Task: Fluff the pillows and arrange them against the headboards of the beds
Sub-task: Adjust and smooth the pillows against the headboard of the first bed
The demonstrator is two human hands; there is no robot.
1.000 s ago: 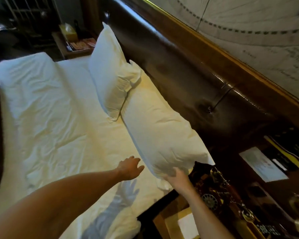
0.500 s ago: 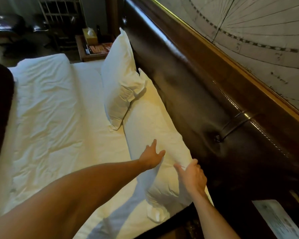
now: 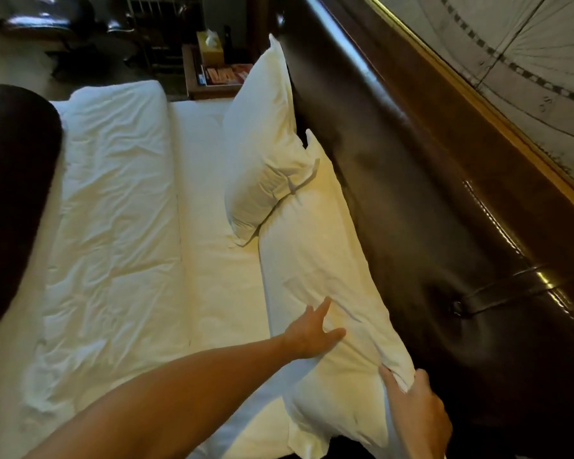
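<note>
Two white pillows lean on the dark leather headboard [image 3: 411,180] at the right. The far pillow [image 3: 262,144] stands upright, and its lower corner overlaps the near pillow [image 3: 315,246]. The near pillow lies long and tilted against the headboard. My left hand [image 3: 310,329] rests flat on its front face with fingers spread. My right hand [image 3: 415,402] pinches the near pillow's upper corner next to the headboard.
A white rumpled duvet [image 3: 113,207] is folded back across the bed. A dark cushion [image 3: 10,193] sits at the left edge. Beyond the bed stands a wooden nightstand [image 3: 193,77] with a tissue box [image 3: 210,48]. A gold-edged wall panel [image 3: 511,61] runs above the headboard.
The near pillow has gone from raised off the bed to leaning on the headboard. My left hand moved onto its face and my right hand took hold of its upper corner.
</note>
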